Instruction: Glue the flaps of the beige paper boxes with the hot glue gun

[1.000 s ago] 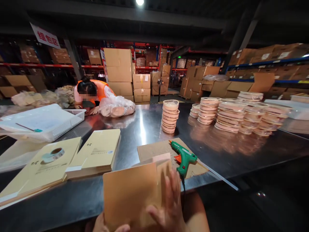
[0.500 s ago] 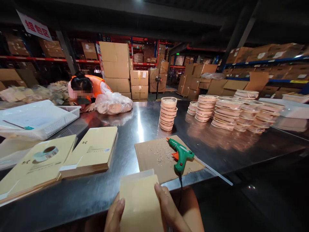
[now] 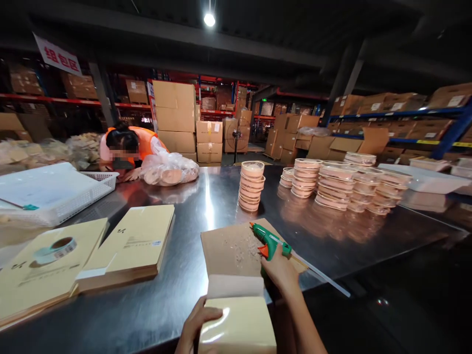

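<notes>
At the table's near edge, my left hand (image 3: 195,322) is closed on a cream paper envelope (image 3: 239,319), its thumb lying across the front. The envelope bulges, and its pale flap (image 3: 236,286) stands up at the far end. My right hand (image 3: 280,270) is wrapped round the handle of a green glue gun (image 3: 271,241), which has an orange nozzle and trigger. A long translucent glue stick (image 3: 324,276) sticks out of the gun's rear. Beneath the gun is a brown cardboard sheet (image 3: 221,246) with bits of dried glue on it.
Stacks of flat cream envelopes (image 3: 136,236) lie at left, a tape roll (image 3: 55,250) on one. Several piles of round clear-lidded containers (image 3: 251,187) stand farther back. A white basket (image 3: 84,196), a plastic bag (image 3: 169,169) and a person in an orange vest (image 3: 145,142) are at far left.
My right hand has let go of the envelope and moved forward onto the glue gun's handle. The envelope, now in my left hand alone, has tilted and looks fuller.
</notes>
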Motion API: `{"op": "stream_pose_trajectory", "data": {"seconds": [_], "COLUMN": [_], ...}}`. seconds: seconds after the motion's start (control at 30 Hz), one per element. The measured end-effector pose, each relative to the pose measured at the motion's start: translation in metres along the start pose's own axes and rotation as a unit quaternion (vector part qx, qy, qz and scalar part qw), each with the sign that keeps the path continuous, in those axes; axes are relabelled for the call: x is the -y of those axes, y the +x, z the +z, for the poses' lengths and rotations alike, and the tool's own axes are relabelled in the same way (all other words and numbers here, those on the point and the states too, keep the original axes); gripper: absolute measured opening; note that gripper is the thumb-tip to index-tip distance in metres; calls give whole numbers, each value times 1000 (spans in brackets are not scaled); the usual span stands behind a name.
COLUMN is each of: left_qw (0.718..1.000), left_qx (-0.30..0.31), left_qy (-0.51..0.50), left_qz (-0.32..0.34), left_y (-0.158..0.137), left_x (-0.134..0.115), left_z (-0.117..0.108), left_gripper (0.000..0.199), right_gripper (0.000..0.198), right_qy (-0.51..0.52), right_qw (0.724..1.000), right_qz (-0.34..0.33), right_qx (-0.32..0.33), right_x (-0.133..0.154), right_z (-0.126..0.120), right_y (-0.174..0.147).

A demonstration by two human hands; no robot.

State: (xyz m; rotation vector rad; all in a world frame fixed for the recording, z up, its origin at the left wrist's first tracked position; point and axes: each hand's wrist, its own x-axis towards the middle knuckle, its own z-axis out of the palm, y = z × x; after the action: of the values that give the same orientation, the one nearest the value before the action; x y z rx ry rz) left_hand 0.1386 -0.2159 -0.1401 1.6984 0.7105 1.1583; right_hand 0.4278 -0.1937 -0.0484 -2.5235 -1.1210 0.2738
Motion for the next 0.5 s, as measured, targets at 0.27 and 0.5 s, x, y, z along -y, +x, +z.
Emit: {"op": "stream_pose_trajectory", "data": {"seconds": [0.27, 0.5], "left_qw": [984, 982], "left_qx": [133, 146], "left_qy": [105, 102], "left_qz": [60, 55], "left_y": [54, 48], "left_x": [12, 12], "left_z": [24, 16], "left_gripper": [59, 46], "right_gripper": [67, 47], "right_qy": [91, 155], "right_qw": [992, 972], "right_qz": [-34, -34], "right_qx": [-79, -173], "right_x": [-32, -69], "right_z": [-4, -30], "right_y": [0, -13]}}
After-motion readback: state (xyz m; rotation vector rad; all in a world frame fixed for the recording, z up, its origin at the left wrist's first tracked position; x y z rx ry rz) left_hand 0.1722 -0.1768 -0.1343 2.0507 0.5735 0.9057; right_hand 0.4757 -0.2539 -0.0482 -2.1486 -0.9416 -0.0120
